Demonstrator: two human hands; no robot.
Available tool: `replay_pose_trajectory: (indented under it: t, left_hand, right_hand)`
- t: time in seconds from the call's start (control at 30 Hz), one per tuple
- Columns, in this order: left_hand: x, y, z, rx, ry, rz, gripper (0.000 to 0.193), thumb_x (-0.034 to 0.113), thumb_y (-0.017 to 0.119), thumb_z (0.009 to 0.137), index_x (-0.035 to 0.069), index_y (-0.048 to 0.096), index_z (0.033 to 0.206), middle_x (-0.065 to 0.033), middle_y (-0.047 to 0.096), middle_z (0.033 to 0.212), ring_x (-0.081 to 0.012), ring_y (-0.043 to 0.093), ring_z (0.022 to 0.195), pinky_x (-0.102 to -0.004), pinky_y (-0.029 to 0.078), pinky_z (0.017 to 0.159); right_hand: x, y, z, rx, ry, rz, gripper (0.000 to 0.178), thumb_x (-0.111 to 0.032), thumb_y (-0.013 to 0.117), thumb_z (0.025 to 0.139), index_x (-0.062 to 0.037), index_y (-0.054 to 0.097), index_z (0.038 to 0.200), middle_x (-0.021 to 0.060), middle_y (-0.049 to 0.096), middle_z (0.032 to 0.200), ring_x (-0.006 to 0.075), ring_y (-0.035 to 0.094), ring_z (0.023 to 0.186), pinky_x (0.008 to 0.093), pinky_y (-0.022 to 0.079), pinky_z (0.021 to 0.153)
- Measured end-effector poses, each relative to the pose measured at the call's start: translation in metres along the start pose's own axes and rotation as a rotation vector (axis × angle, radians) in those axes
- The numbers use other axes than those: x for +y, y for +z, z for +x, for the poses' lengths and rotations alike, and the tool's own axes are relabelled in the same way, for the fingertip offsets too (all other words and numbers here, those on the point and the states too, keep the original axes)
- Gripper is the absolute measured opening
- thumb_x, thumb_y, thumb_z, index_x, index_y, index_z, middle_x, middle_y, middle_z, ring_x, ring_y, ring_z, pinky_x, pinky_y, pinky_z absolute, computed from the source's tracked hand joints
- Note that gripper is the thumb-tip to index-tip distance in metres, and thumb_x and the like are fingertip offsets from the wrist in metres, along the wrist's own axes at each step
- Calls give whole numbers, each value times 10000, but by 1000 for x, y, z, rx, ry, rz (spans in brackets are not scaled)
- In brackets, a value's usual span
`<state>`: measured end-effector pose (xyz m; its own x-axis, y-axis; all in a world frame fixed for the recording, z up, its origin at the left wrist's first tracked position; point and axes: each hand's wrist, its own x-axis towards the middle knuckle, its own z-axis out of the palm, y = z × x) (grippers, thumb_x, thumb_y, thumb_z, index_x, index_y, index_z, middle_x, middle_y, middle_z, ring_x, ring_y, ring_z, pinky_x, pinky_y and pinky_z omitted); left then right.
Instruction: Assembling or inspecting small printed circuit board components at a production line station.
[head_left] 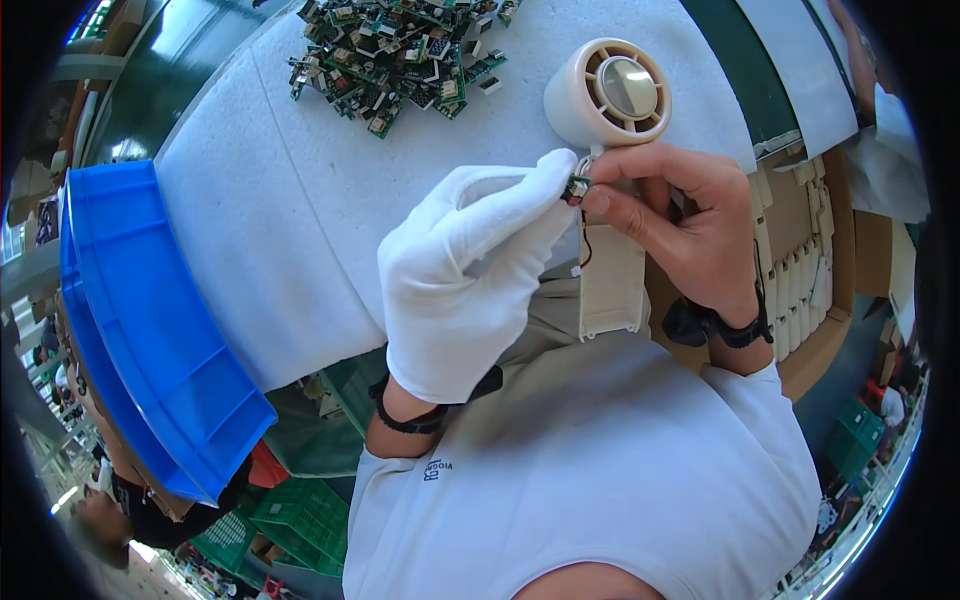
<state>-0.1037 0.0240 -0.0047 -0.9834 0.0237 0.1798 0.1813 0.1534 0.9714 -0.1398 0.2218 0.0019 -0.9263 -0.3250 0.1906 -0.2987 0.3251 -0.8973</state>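
Note:
My left hand (470, 265), in a white glove, pinches a small green circuit board (576, 187) between thumb and forefinger. From the right, my bare right hand (690, 210) closes its thumb and forefinger on the board's other edge. Just beyond my fingertips lies a cream-white handheld fan (600, 95), its round grille turned up, with a silvery disc at the centre. A cream plastic handle shell (612, 285) extends toward me below my hands. Dark and red wires (586, 245) run down beside it to a small white connector. My fingers partly hide where shell and fan meet.
A pile of small circuit boards (400, 60) covers the far part of the white foam worktop (270, 240). At the left stands a blue plastic bin (165, 320). A cardboard box (825, 340) at the right holds rows of cream plastic parts. Other people are at both sides.

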Motion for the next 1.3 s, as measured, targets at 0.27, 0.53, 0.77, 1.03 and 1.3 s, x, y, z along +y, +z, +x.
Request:
replay_pose_trajectory:
  t: [0.27,0.53,0.77,1.03,1.3]
  left_hand:
    - [0,-1,0,22,-21,-76,321,-50,728,894,28,746,1205,-99,736,1040,-140,698,884,-269,558,781]
    - [-1,2,1,28,-4,-76,332,-54,726,891,25,741,1213,-102,737,1050,-143,701,894,-274,564,790]
    - [-2,7,-2,65,9,-69,315,-51,727,890,25,746,1195,-111,738,1059,-172,711,883,-286,570,784]
    - [-6,5,-3,88,276,201,354,-72,734,855,42,743,1190,-138,737,1080,-246,725,895,-311,578,783]
    - [-1,8,-5,112,289,293,352,-56,788,823,50,771,1158,-124,748,1036,-203,712,869,-291,553,761]
  right_hand:
    - [-15,-3,-1,55,-414,-152,233,5,829,778,-93,771,982,5,683,788,114,544,673,236,421,562]
    - [-15,-2,-1,78,-514,-325,252,46,817,749,-88,775,958,20,737,884,170,643,779,264,530,643]
    - [-15,11,-2,268,-298,-206,231,55,815,758,-43,763,961,46,738,880,157,646,761,269,540,641]
    - [-15,-7,1,84,-291,-170,211,69,798,807,-9,681,964,105,752,912,149,671,833,259,533,716]
    - [-10,-5,3,95,-315,-45,188,99,804,789,3,667,875,80,707,872,192,765,875,248,594,689]
